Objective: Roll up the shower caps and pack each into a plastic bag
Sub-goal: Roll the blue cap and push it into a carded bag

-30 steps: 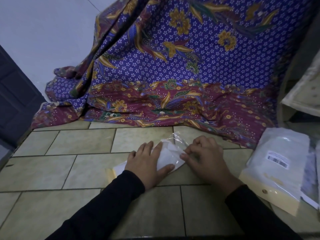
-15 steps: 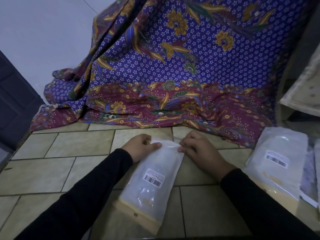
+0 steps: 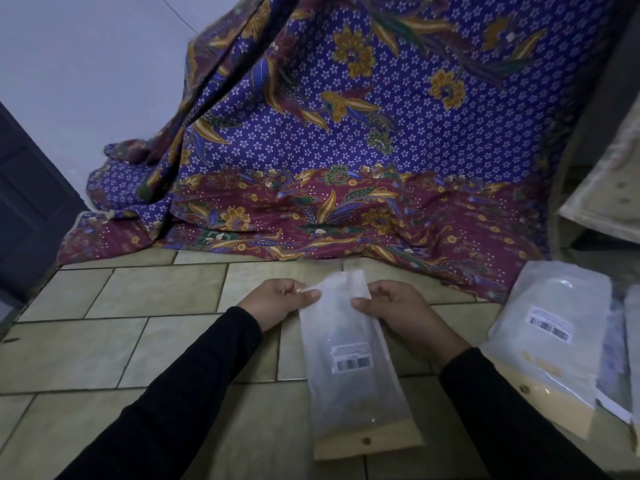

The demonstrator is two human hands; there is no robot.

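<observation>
Pinching the far end of a long plastic bag, the left hand and the right hand each hold one side of its mouth between thumb and curled fingers, with the loose flap standing up between them. The bag lies lengthwise over the tiled bench, its barcode label facing up and its cardboard strip at the near end. It looks cloudy and filled, though the rolled shower cap inside cannot be made out clearly through the film. The step in hand appears to be closing the mouth, and doing it well calls for even tension. I would draw both corners gently apart so the opening lies flat, fold the flap straight down across the full width, and press from the middle outward so no crease or trapped air stays in the seal. The thin film will likely wrinkle if one side leads — so both sides should move together. Finished bags lie well apart on the right, in front of the patterned cloth.
</observation>
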